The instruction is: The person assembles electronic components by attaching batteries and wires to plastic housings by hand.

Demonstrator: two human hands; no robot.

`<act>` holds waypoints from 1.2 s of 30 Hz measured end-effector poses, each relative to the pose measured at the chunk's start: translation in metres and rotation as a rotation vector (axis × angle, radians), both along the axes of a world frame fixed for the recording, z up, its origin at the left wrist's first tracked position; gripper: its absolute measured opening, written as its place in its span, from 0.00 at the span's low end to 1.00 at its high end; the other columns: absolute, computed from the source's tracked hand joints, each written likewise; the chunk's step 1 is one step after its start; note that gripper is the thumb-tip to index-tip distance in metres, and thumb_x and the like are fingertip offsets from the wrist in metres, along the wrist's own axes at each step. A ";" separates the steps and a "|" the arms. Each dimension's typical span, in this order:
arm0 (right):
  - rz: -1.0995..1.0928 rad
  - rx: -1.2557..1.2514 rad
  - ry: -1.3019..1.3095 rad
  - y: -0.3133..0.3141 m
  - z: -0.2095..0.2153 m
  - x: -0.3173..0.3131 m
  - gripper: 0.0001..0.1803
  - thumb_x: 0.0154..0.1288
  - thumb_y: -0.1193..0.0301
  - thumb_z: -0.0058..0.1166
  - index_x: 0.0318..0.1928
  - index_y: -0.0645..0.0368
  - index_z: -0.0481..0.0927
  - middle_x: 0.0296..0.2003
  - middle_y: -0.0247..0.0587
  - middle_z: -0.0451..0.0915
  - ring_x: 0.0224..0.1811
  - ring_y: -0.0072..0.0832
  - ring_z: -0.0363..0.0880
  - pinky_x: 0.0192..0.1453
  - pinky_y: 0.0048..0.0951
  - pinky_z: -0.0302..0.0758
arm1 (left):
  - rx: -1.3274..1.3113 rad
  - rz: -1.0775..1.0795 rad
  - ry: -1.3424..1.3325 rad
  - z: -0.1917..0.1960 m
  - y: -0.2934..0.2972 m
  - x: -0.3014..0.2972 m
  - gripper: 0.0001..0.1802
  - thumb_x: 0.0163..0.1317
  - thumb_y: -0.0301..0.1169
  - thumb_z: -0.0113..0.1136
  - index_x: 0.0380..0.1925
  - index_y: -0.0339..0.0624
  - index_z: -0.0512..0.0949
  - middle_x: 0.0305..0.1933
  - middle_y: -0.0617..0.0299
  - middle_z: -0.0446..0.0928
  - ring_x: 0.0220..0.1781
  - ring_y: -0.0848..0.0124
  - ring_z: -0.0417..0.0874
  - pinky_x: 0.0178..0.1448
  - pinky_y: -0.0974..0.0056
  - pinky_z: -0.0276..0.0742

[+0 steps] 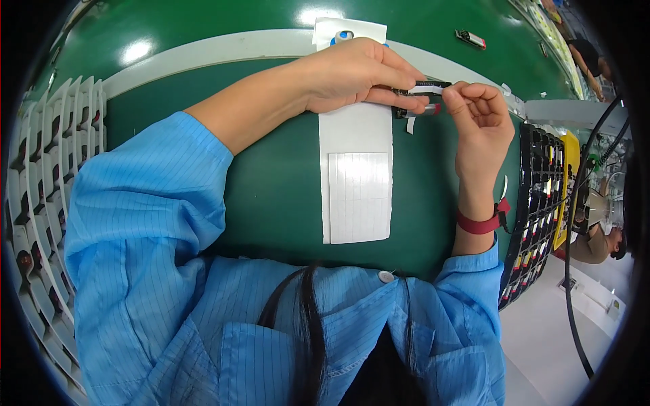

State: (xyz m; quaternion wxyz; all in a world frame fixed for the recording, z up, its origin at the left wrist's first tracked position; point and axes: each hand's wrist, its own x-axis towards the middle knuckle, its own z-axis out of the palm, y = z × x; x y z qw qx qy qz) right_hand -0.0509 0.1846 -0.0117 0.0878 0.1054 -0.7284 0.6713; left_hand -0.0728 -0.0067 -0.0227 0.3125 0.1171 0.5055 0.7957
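My left hand (359, 74) and my right hand (482, 115) meet over the green table, both gripping a small black part (425, 86) with a white strip on it. A second small dark piece with a red end (421, 109) sits just below it between the fingers, and a white tab hangs down from it. Under the hands lies a long white backing sheet (357, 135) carrying a grid of white stickers (359, 196). A red wrist strap (478, 223) circles my right wrist.
A white slotted tray (40, 196) with parts stands at the left. At the right is a black tray (538, 203) of small parts beside a yellow one (567, 183). A small device (471, 38) lies far on the table. Another person (599, 240) sits at the right.
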 end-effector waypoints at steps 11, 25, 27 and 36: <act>-0.039 0.009 -0.001 0.001 -0.002 -0.001 0.08 0.53 0.83 0.56 0.32 0.65 0.71 0.31 0.40 0.77 0.31 0.18 0.74 0.37 0.14 0.71 | -0.034 0.049 0.024 -0.001 0.006 0.005 0.16 0.63 0.25 0.45 0.48 0.25 0.68 0.44 0.44 0.74 0.47 0.61 0.78 0.54 0.67 0.73; 0.202 -0.018 -0.324 0.021 0.013 -0.008 0.08 0.53 0.82 0.55 0.34 0.64 0.71 0.30 0.41 0.78 0.29 0.22 0.76 0.36 0.19 0.74 | -0.242 0.003 0.209 0.006 0.007 0.008 0.17 0.58 0.29 0.53 0.45 0.28 0.72 0.34 0.52 0.79 0.30 0.73 0.80 0.30 0.75 0.76; 0.251 -0.028 -0.375 0.023 0.015 -0.009 0.08 0.53 0.82 0.55 0.34 0.64 0.71 0.30 0.40 0.78 0.28 0.22 0.76 0.37 0.19 0.74 | -0.272 -0.038 0.256 0.006 0.007 0.008 0.17 0.59 0.29 0.53 0.45 0.28 0.72 0.33 0.51 0.79 0.28 0.73 0.80 0.30 0.74 0.77; 0.182 0.458 0.372 0.015 0.013 -0.006 0.09 0.50 0.84 0.55 0.33 0.63 0.72 0.31 0.36 0.77 0.33 0.25 0.76 0.38 0.23 0.73 | 0.010 -0.274 -0.091 0.008 -0.004 -0.003 0.20 0.61 0.27 0.48 0.51 0.26 0.66 0.44 0.44 0.75 0.40 0.66 0.81 0.42 0.70 0.80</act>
